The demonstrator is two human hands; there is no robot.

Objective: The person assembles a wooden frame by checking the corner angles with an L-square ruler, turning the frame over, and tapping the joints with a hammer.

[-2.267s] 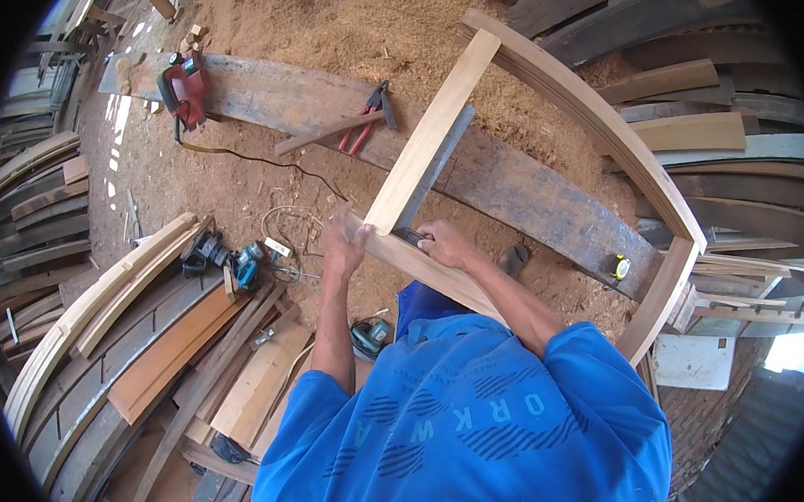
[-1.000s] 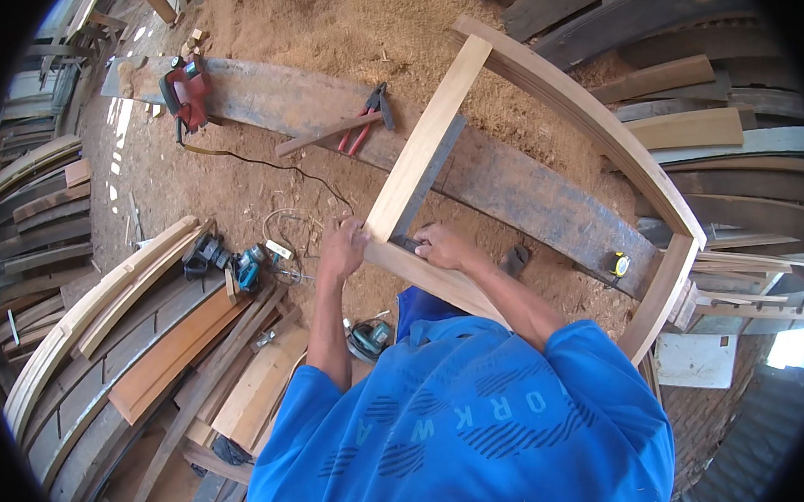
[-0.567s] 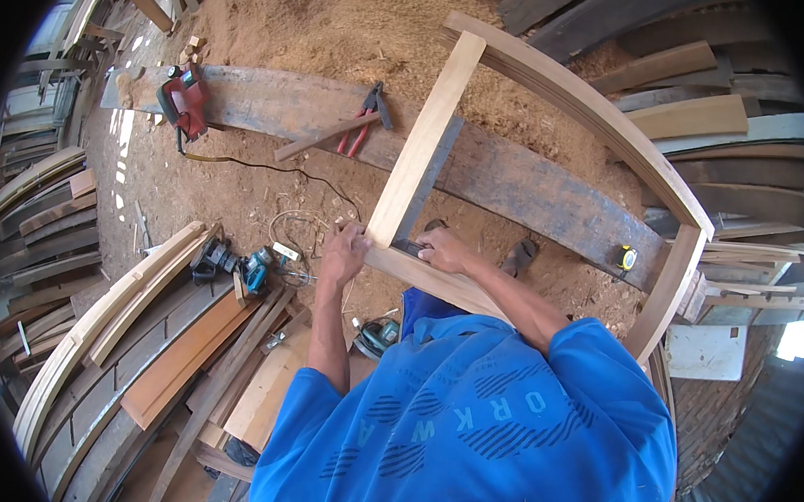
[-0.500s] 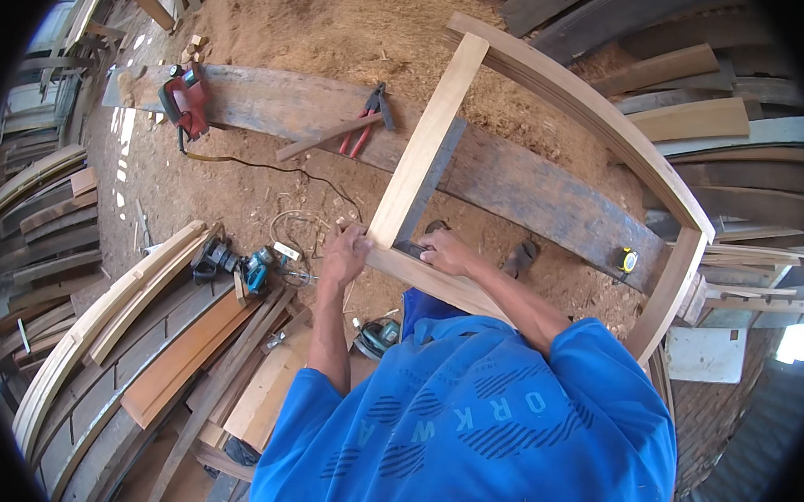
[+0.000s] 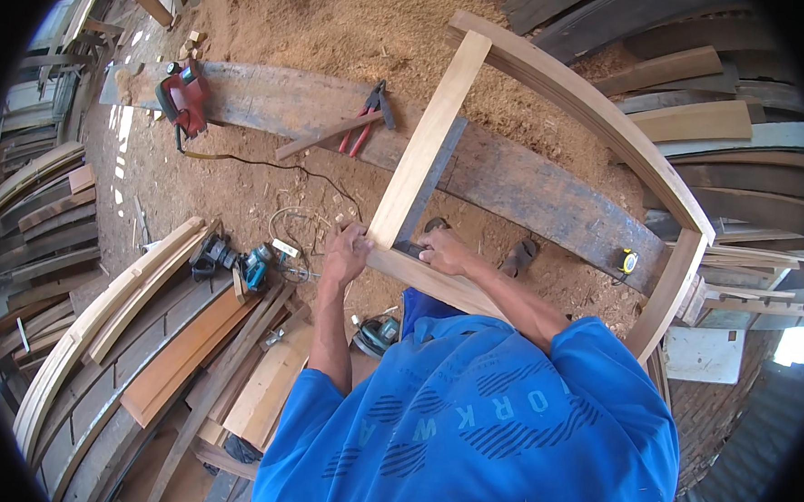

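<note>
A wooden frame (image 5: 592,86) spans the space before me. Its pale end board (image 5: 428,143) meets the near rail (image 5: 450,288) at a corner close to my body. My left hand (image 5: 346,250) is closed around that corner from the outside. Inside the corner, a dark, flat carpenter's square (image 5: 433,175) lies along the pale board. My right hand (image 5: 446,251) is closed over the near rail, its fingers on the square's short leg. Those fingers partly cover the leg.
Under the frame runs a long worn plank (image 5: 550,200). On it are a red power tool (image 5: 187,102) with a cord, red-handled pincers (image 5: 365,126) and a yellow tape measure (image 5: 626,261). Teal power tools (image 5: 257,267) lie by stacked boards (image 5: 187,358) at left. Sawdust (image 5: 341,30) is heaped beyond.
Both hands keep their places at the frame corner, and the square stays put. Only a very slight shift of the view shows.
</note>
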